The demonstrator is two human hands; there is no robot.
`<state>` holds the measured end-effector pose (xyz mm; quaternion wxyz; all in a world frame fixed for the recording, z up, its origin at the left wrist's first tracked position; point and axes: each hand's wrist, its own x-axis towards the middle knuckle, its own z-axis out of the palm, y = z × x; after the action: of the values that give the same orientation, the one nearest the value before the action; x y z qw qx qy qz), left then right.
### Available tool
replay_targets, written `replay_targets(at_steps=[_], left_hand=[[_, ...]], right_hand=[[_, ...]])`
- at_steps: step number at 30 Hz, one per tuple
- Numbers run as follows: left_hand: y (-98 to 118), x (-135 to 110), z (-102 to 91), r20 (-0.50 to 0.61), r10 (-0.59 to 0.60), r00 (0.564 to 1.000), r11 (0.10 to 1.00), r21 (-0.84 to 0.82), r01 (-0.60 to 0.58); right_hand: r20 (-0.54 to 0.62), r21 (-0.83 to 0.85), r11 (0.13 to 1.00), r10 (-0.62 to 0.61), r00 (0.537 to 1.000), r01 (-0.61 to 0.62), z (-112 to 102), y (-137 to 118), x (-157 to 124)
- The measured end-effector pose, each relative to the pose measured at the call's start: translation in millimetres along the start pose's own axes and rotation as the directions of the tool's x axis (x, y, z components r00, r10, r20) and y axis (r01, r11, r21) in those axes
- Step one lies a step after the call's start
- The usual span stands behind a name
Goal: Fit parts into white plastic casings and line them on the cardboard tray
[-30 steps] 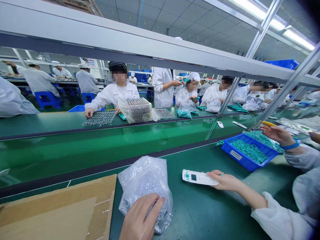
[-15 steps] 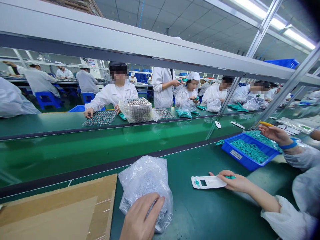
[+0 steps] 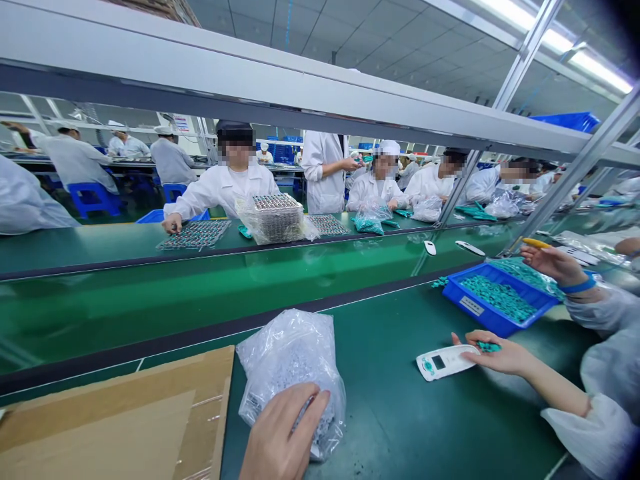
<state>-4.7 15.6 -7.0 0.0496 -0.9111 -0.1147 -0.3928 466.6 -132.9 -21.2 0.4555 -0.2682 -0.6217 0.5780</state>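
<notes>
At the bottom middle, my left hand [image 3: 283,433] is over the near side of a clear plastic bag [image 3: 285,347]. Its fingers are curled against the plastic, thumb and forefinger tips close together; the other fingertips are hidden. Many small clear or whitish pieces [image 3: 323,420] show through the bag, which stands slumped on the green worktop [image 3: 370,413]. My right hand is out of view.
A flat cardboard sheet [image 3: 115,420] lies left of the bag. To the right, a co-worker's hand [image 3: 505,357] holds a white casing [image 3: 445,362] with a dark window and teal pieces. A blue bin [image 3: 467,308] of teal parts stands behind. A metal shelf beam [image 3: 300,87] crosses overhead.
The co-worker's hand with the white casing has shifted right and tilted the casing. My left hand and the bag stay in place. Across the line, a worker's arm has moved slightly left.
</notes>
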Motion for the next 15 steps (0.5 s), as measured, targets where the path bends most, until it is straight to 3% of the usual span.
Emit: replay_targets(at_steps=[4,8,12,15], left_hand=[[1,0,-0.3,-0.001,-0.013,1.0,1.0,-0.004,0.013],[2,3,-0.8,-0.012,-0.025,1.0,1.0,-0.016,0.025],[3,6,-1.8,-0.034,-0.032,0.999,0.999,-0.005,0.031],[4,8,-2.5,-0.053,-0.034,0.998,0.999,-0.012,0.034]], right_hand=[[-0.084,0.045,0.999,-0.018,0.996,0.022,7,0,-16],[-0.062,0.067,0.998,0.025,0.998,-0.021,23,-1,-25],[0.068,0.081,0.988,0.129,0.989,-0.134,33,-20,-29],[0.275,0.043,0.961,0.251,0.928,-0.273,21,-57,-22]])
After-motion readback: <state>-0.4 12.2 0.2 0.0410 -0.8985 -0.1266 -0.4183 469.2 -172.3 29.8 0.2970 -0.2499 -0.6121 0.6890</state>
